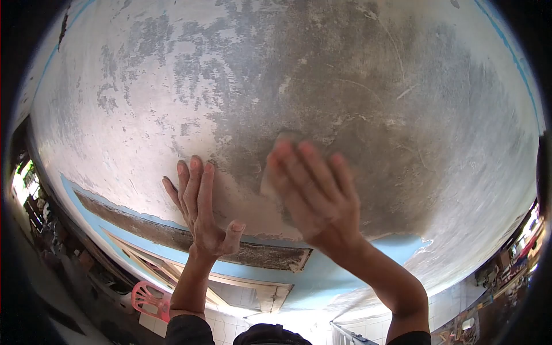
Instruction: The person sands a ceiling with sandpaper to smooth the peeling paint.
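In front of me is a wall (241,86) with patchy white and grey-brown plaster. My left hand (198,201) lies against its whiter part, fingers stretched out and thumb apart, with nothing in it. My right hand (316,195) is on the darker, grey-brown part, blurred by motion. Under its fingers it presses a piece of sandpaper (265,183) flat on the plaster; only the pale edges show, past the fingertips and at the left side of the hand. Most of the sheet is hidden. Fine pale dust coats the fingers of my left hand.
Below the plaster runs light blue paint (397,247) with a long bare brown strip (276,256) and a wooden frame (273,293). A pink plastic chair (150,299) stands at lower left. Cluttered items line both sides. A dark cap (270,334) shows at the bottom.
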Demonstrator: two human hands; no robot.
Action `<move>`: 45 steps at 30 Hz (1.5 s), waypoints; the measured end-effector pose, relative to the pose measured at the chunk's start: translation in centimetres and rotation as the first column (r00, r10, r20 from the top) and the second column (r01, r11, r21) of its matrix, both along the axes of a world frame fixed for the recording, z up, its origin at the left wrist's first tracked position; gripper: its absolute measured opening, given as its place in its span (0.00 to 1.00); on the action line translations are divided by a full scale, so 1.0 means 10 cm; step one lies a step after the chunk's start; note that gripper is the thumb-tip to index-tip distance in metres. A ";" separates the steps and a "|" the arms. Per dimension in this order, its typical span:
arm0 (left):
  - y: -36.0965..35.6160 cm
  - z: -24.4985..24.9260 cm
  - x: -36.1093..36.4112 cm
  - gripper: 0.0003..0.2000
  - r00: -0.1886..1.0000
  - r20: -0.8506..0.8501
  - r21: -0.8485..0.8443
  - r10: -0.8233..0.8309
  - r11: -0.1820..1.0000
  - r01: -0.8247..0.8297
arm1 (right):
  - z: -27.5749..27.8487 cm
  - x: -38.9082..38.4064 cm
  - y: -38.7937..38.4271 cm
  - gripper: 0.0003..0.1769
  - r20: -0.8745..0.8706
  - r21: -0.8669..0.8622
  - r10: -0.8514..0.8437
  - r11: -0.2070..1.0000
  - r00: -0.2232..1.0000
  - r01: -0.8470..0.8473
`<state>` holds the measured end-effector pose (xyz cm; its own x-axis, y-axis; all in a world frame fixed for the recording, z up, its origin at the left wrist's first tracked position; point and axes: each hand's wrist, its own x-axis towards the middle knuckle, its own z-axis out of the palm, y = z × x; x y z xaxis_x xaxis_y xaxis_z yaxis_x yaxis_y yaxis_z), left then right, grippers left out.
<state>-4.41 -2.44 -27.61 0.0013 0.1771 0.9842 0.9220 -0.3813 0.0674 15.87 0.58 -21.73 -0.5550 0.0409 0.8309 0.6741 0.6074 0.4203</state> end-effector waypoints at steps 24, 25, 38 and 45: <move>0.03 -0.03 0.02 0.40 0.999 0.009 0.003 0.041 0.999 -0.041 | 0.08 -0.04 -0.03 0.23 0.009 -0.047 0.013 0.999 1.000 -0.013; 0.02 -0.03 0.01 0.40 0.999 0.001 0.001 0.036 0.999 -0.036 | 0.00 -0.07 -0.02 0.23 0.025 -0.043 0.012 0.999 1.000 -0.011; 0.00 -0.03 -0.03 0.39 1.000 -0.009 -0.018 0.020 1.000 -0.021 | -0.24 -0.12 -0.03 0.25 0.150 -0.064 0.078 0.996 0.986 -0.069; -0.02 -0.01 -0.01 0.39 1.000 -0.007 -0.022 0.016 1.000 -0.016 | -0.07 -0.19 -0.06 0.23 0.021 -0.057 0.013 0.998 1.000 -0.012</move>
